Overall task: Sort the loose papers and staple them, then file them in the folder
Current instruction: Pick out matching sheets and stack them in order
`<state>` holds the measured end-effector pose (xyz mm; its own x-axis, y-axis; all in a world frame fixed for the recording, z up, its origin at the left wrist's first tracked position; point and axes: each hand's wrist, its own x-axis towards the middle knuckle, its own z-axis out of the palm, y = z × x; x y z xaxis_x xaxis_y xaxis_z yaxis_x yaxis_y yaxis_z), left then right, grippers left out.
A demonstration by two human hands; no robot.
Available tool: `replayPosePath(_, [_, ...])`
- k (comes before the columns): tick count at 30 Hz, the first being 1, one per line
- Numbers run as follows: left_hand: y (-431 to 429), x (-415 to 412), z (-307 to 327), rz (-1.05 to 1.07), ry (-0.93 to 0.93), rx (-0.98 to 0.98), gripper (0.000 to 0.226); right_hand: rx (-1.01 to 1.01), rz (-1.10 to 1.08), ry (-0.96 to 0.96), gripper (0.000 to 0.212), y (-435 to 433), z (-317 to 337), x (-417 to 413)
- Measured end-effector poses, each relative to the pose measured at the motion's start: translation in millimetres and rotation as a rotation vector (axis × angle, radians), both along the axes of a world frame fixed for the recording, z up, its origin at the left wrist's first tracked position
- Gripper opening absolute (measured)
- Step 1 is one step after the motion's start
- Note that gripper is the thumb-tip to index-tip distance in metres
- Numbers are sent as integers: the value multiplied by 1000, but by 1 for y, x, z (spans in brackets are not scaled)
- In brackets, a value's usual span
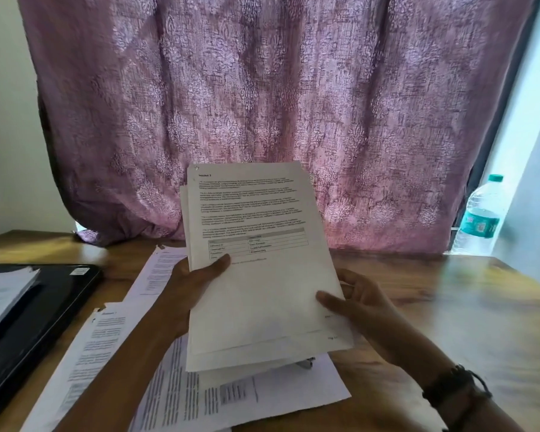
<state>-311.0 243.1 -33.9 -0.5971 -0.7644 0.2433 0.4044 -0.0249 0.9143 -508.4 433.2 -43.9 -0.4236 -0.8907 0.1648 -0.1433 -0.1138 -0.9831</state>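
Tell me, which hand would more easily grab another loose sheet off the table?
Probably the left hand: the loose sheets lie mostly on its side, and the right hand also grips the held stack.

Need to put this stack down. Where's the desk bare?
Bare brown wooden desk lies right of the held white paper stack, toward the clear plastic water bottle. Crowded left: loose printed sheets, black folder bearing papers.

The sheaf (262,300) is smooth, matt white paper, as are the loose pages (100,347). The table (434,294) is polished wood with a soft sheen; the curtain (262,88) coarse woven cloth; the bottle (477,216) clear plastic — the folder (53,304) glossy black.
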Motion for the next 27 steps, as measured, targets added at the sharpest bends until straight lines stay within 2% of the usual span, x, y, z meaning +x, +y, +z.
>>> replayPosePath(2, [-1, -1, -1, -15, 17, -2, 41, 26, 33, 55, 54, -1, -4, 3])
replayPosePath(5, [2, -2, 1, 34, 18, -59, 33, -24, 45, 140, 45, -3, -7, 11])
replayPosePath(9, [5, -3, 5, 99, 61, -184, 28, -160, -132, 219, 42, -7, -6, 15])
replayPosePath(10, [5, -3, 5, 87, 61, -209, 30, -203, -184, 219, 41, -9, -6, 15])
replayPosePath(12, [7, -4, 5, 95, 10, -247, 49, -283, -268, 231, 39, -12, -5, 15])
replayPosePath(13, [8, -5, 5, 113, -25, -280, 47, -314, -298, 245, 39, -12, -4, 15])
replayPosePath(15, [13, -8, 6, 198, -98, -386, 25, -348, -319, 287, 39, -14, -4, 15])
replayPosePath(16, [16, -9, 6, 252, -122, -435, 19, -355, -303, 307, 38, -15, -6, 16])
replayPosePath(19, [24, -13, 5, 335, -132, -525, 20, -334, -259, 386, 39, -19, -18, 20])
replayPosePath(23, [27, -18, -2, 327, -170, -614, 32, -273, -254, 544, 44, -25, -27, 23])
replayPosePath(27, [17, -18, -12, 323, -206, -587, 47, -188, -214, 555, 38, -27, -31, 24])
